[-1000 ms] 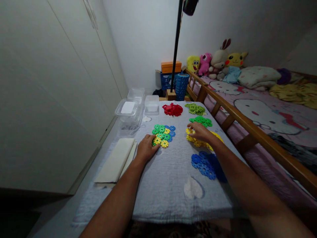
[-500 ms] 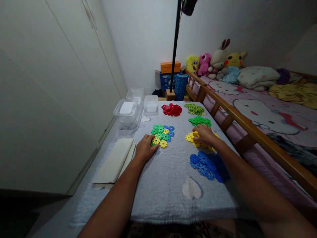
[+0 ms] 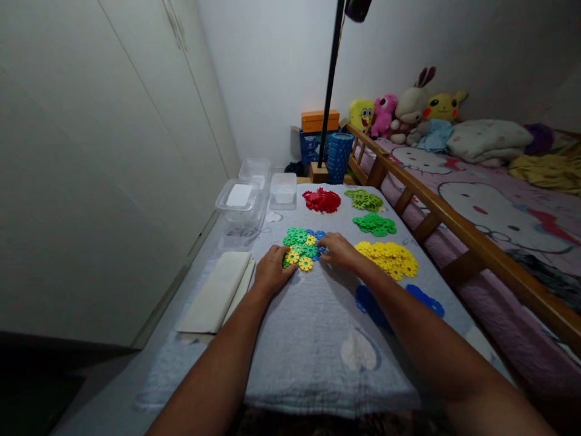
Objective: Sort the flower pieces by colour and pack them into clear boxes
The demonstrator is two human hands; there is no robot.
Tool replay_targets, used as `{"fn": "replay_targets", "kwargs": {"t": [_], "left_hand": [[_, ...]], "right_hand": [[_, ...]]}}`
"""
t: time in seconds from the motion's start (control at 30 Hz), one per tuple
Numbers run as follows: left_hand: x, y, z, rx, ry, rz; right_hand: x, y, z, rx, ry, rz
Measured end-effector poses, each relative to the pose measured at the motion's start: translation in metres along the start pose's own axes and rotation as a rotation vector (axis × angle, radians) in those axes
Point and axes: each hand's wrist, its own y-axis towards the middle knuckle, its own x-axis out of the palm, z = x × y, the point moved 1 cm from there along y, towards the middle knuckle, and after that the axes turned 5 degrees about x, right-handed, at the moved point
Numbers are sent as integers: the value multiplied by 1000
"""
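Note:
On a pale blue cloth (image 3: 313, 339) lie flat plastic flower discs sorted by colour. A mixed cluster (image 3: 302, 245) of green, yellow and blue discs sits in the middle. My left hand (image 3: 271, 271) rests on its left edge, fingers curled onto the discs. My right hand (image 3: 338, 250) lies at the cluster's right edge, fingertips on a blue disc. A yellow pile (image 3: 388, 257) is to the right, a blue pile (image 3: 424, 298) partly hidden under my right forearm, a green pile (image 3: 374, 224), a lime pile (image 3: 364, 200) and a red pile (image 3: 322, 200) farther back.
Clear plastic containers (image 3: 242, 203) stand at the back left and a folded white cloth (image 3: 216, 292) lies left of my left hand. A wooden bed rail (image 3: 454, 224) runs along the right; plush toys (image 3: 408, 109) sit on the bed. A black pole (image 3: 330, 91) rises behind the cloth. Wardrobe doors line the left.
My right hand has left the yellow pile and moved left to the mixed cluster. My left hand has stayed at the cluster's left edge. The view has shifted slightly.

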Motion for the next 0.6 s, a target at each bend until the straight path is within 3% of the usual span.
{"fn": "replay_targets", "kwargs": {"t": [0.23, 0.37, 0.6], "left_hand": [[2, 2, -2, 16, -72, 50], [4, 4, -4, 13, -141, 83], [10, 8, -10, 79, -232, 147]], "right_hand": [[12, 3, -34, -73, 100, -6], [17, -6, -49, -45, 77, 6], [14, -10, -55, 8, 21, 6]]}}
